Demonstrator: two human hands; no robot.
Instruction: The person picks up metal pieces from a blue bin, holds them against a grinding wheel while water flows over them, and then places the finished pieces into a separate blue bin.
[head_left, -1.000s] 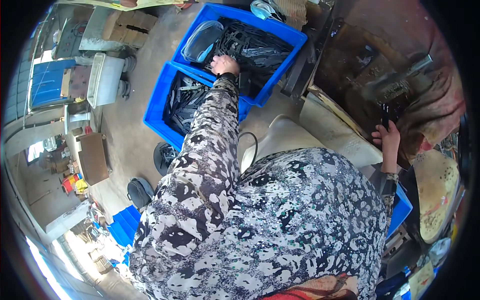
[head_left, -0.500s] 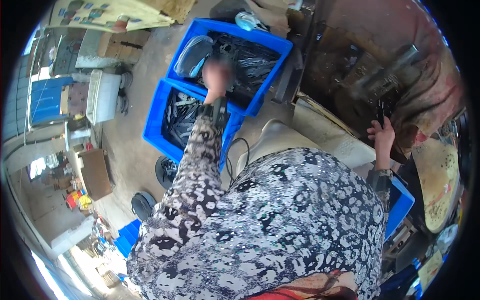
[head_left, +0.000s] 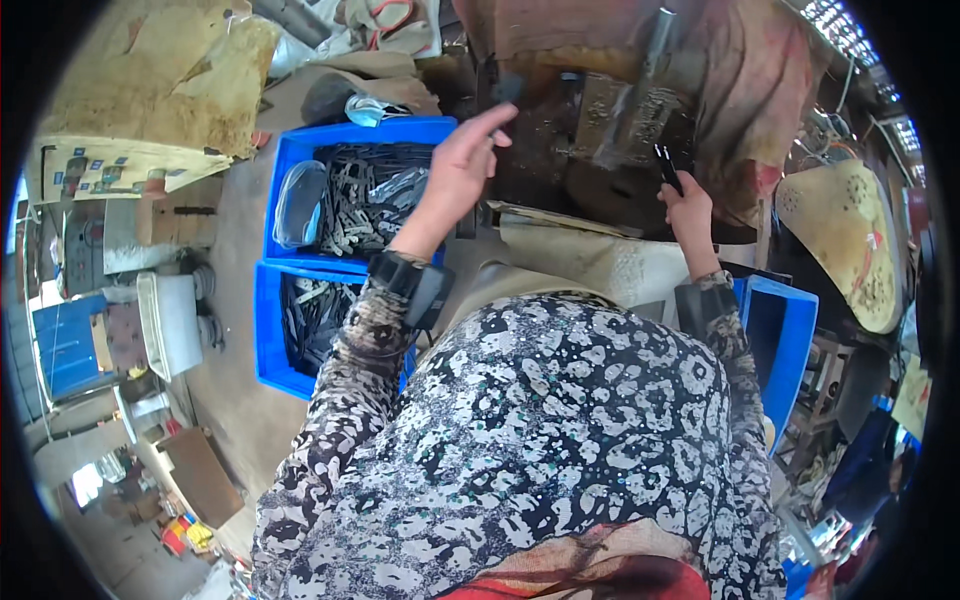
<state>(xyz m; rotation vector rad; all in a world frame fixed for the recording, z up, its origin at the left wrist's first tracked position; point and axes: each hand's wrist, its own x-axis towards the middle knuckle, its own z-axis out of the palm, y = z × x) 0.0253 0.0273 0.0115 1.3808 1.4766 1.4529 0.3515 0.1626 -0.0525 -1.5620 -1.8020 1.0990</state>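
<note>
No text is legible, blue labels (head_left: 120, 161) on the panel (head_left: 202, 166) included.

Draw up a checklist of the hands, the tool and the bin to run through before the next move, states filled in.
1. Right hand gripping the slim black two-pronged tool: ok.
2. Tool's tips off the dark brown, wet-looking work surface: cannot tell; they show above it in this view, but contact is unclear.
3. Left hand's fingers outside the upper blue rectangular plastic bin: ok; they point toward the work surface.
4. Left hand holding a piece: cannot tell; its fingertips meet a dark blur.
5. Upper bin holding only dark grey flat strips: not ok; a clear plastic container sits among them.
</note>
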